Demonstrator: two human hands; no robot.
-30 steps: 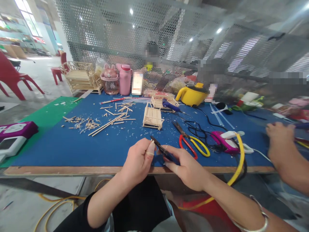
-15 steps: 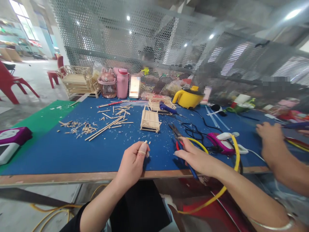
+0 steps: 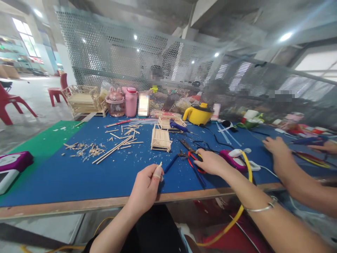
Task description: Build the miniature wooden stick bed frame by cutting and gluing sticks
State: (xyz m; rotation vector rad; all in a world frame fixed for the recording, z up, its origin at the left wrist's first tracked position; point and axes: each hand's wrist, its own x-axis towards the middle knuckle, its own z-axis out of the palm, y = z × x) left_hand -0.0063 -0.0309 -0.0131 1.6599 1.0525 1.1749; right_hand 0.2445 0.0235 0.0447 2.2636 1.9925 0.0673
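Left hand closed round a short wooden stick, pinched between thumb and forefinger, tip poking up, just above the near edge of the blue mat. Right hand flat over the red-handled scissors, fingers spread loosely on top, not yet wrapped through the loops; blue pliers lying just beside, handles splayed toward the table edge.

To do it well, by the look of things: hold the stick pinched low and steady, leave the tip clear, and get a full seat on the handles before lifting, minding the black cable tangled close by.

Further out: small slatted frame of sticks standing mid-mat, loose sticks and offcuts to its left. Containers along the back: pink bottle, lid on, contents hidden; clear pink cup with a bear-eared lid, contents unclear; yellow pot, lidded, inside not visible. Another person's hand at work on the far right.
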